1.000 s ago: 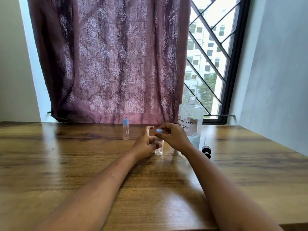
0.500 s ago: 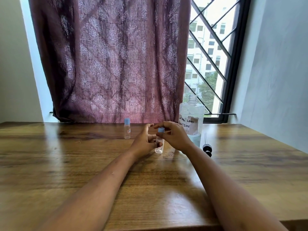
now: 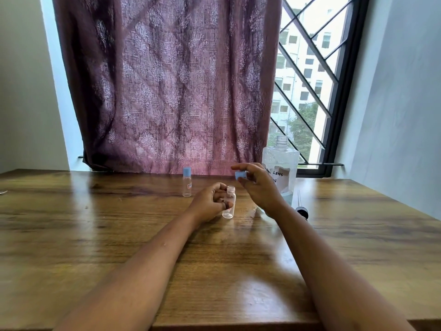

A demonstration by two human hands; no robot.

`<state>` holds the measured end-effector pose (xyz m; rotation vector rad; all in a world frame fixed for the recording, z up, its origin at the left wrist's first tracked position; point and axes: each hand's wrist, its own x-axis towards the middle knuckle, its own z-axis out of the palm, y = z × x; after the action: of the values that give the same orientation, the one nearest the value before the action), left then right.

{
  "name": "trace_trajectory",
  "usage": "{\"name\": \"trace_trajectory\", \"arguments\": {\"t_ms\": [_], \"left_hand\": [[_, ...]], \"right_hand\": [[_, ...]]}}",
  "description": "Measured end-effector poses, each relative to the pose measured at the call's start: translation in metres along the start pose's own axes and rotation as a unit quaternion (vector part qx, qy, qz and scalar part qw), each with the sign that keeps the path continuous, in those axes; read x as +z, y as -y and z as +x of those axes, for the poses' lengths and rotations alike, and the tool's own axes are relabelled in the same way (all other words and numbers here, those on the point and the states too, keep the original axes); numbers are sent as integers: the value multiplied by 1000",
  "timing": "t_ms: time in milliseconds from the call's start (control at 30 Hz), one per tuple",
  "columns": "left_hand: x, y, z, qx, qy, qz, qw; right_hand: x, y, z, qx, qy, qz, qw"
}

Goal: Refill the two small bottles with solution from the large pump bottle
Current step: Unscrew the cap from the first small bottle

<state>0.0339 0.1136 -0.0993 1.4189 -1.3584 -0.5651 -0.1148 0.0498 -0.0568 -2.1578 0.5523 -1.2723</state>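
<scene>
Daylight comes from the far window (image 3: 307, 75), very bright and washed out at the glass, and it glows softly through the purple curtain (image 3: 167, 84). The wooden table (image 3: 71, 235) shows pale glare at the far left and a shiny patch near the arms, which throw soft shadows on the wood. The room is bright enough. The wide lens bends the walls at the edges. The right hand (image 3: 259, 187) is a little blurred.

On the desk (image 3: 119, 235) we've got the open small bottle (image 3: 229, 203) centre, capped small bottle (image 3: 186, 182) behind-left, large bottle (image 3: 281, 168) behind-right, pump (image 3: 301, 207) lying to its right.
</scene>
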Motion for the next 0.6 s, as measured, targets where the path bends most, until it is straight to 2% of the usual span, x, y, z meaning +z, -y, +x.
{"name": "trace_trajectory", "arguments": {"t_ms": [67, 133, 233, 300, 467, 600], "left_hand": [[-4, 3, 1, -11, -12, -6, 1000], [-9, 5, 2, -13, -22, -8, 1000], [-15, 5, 2, -8, -30, 10, 999], [-15, 6, 2, -17, -25, 8, 1000], [-16, 7, 2, -16, -4, 21, 1000], [-23, 5, 2, -10, -16, 21, 1000]], "right_hand": [[0, -5, -1, 43, 14, -38, 998], [2, -11, -3, 90, 69, -79, 990], [4, -17, -8, 155, 134, -58, 977], [5, -17, -9, 160, 149, -77, 973], [10, -16, -10, 151, 118, -101, 976], [13, -22, -15, 154, 103, -167, 968]]}}
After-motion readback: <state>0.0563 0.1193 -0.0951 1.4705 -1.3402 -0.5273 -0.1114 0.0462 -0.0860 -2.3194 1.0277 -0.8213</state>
